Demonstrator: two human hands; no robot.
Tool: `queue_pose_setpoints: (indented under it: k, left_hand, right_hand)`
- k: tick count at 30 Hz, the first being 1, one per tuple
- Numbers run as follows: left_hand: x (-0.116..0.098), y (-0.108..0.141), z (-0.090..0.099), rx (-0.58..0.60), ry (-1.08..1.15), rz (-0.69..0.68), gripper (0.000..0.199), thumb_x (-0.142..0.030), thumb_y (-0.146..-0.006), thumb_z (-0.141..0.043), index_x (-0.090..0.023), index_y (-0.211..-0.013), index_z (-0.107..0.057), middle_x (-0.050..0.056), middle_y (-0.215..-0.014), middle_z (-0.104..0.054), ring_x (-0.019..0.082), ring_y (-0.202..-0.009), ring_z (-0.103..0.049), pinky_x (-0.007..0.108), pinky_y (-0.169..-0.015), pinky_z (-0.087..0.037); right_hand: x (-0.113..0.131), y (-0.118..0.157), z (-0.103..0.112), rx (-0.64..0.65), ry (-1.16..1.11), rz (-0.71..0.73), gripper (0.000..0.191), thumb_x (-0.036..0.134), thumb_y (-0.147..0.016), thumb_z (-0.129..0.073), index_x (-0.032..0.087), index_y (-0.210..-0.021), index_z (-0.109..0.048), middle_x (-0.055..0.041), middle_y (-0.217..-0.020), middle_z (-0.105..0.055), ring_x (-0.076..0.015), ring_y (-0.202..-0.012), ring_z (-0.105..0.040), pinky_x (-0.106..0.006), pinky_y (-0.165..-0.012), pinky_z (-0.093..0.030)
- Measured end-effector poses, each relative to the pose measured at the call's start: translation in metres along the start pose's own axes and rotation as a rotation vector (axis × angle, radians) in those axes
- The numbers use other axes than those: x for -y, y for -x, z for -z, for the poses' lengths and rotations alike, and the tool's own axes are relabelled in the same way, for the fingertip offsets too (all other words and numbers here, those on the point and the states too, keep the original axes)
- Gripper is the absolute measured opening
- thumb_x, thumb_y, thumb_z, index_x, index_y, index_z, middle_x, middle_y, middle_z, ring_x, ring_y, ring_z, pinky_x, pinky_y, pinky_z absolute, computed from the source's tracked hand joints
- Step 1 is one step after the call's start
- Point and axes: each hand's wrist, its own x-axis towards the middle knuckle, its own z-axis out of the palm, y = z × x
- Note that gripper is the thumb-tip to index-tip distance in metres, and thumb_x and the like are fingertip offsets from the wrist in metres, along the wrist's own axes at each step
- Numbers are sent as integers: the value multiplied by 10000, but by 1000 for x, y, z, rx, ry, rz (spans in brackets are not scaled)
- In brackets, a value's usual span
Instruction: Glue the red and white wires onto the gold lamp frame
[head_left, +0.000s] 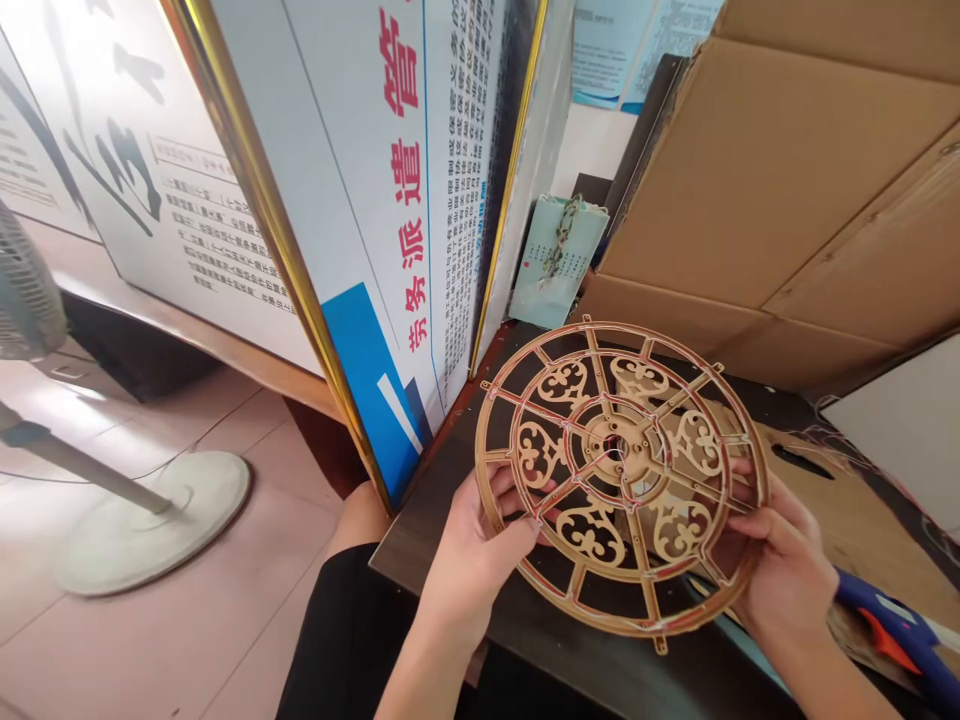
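Observation:
Between my two hands I hold a round wooden wheel frame (619, 448), tilted up above the dark tabletop. Spokes run from its hub to the outer ring, with cut-out scroll ornaments between them. Thin red and white wires follow the rings and spokes. My left hand (484, 540) grips the lower left rim, thumb in front and fingers behind. On the right rim, my right hand (784, 555) is closed, its fingers partly hidden behind the frame. Close to my right wrist lies a blue tool with an orange trigger, apparently a glue gun (892, 630).
A large cardboard box (787, 180) stands behind the table (427, 530), with a cardboard sheet (862, 500) lying at the right. A light-blue card (559, 260) leans at the back. Gold-edged display panels (360, 150) rise at the left. A fan base (157, 520) stands on the tiled floor.

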Motion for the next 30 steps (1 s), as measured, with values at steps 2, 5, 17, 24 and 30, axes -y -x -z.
queue_pose_setpoints:
  k: [2, 5, 17, 24, 30]
  left_hand:
    - [-1, 0, -1, 8, -4, 15, 527, -267, -721, -784, -169, -1220, -646, 137, -1243, -737, 276, -1018, -759, 328, -735, -656]
    - [-3, -1, -2, 26, -12, 37, 501, -278, -719, -794, -156, -1180, -638, 141, -1202, -741, 282, -989, -762, 341, -707, -664]
    - [-1, -2, -1, 38, -22, 59, 499, -270, -717, -814, -155, -1166, -630, 109, -1138, -729, 239, -927, -745, 364, -728, -688]
    - [-1, -1, -1, 28, -27, 57, 475, -263, -732, -801, -149, -1159, -625, 117, -1120, -730, 256, -951, -745, 320, -678, -663]
    - [-2, -1, -1, 15, -28, 47, 416, -215, -717, -762, -166, -1113, -647, 92, -1082, -741, 255, -977, -740, 311, -685, -662]
  right_hand:
    - [5, 1, -1, -68, -88, -37, 373, 252, -601, -584, 231, -957, -695, -17, -762, -708, -204, -606, -640, -335, -607, -505]
    - [14, 0, -1, -136, -166, -55, 339, 228, -534, -643, 213, -862, -728, -24, -776, -705, -184, -645, -613, -297, -590, -458]
    - [21, -2, 0, -183, -233, -84, 341, 192, -473, -698, 198, -810, -753, -28, -785, -706, -178, -714, -607, -267, -581, -434]
    - [22, -3, 0, -192, -249, -97, 356, 210, -428, -680, 209, -773, -768, -15, -764, -713, -176, -695, -616, -233, -513, -434]
    - [21, -1, 1, -198, -245, -69, 364, 202, -418, -677, 228, -766, -783, 1, -769, -720, -159, -699, -616, -209, -545, -477]
